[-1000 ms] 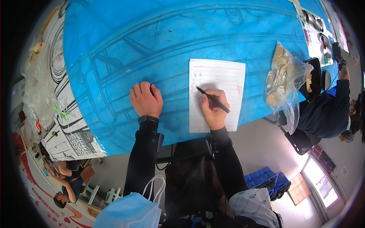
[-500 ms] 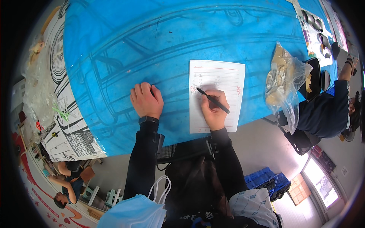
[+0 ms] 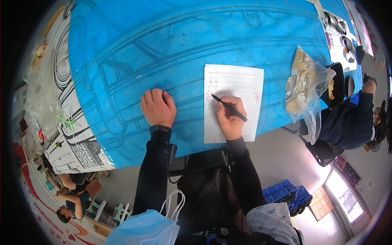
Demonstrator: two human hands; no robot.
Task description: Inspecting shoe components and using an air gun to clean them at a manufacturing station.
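My right hand (image 3: 231, 118) holds a black pen (image 3: 229, 107) in a writing grip. The pen's tip rests near the left side of a lined white sheet (image 3: 245, 128), beside red and dark handwritten marks. Under the hand, part of the sheet is hidden. To the left of the paper, my left hand (image 3: 158, 109) lies palm down on the blue table cover (image 3: 122, 94), its fingers curled. A small dark thing shows between its thumb and forefinger, too covered to name.
Right of the paper lies a clear plastic bag (image 3: 302, 85) with tan pieces, beside a black bin (image 3: 337, 85). A co-worker in dark clothes (image 3: 345, 120) sits at the right. Drawn-on white sheeting (image 3: 65, 151) covers the table's left end. Blue crates (image 3: 288, 196) stand on the floor behind.
My hands and the pen stay almost in place. At the right the co-worker's hand has drawn back toward the body; the person at lower left has shifted their arms.
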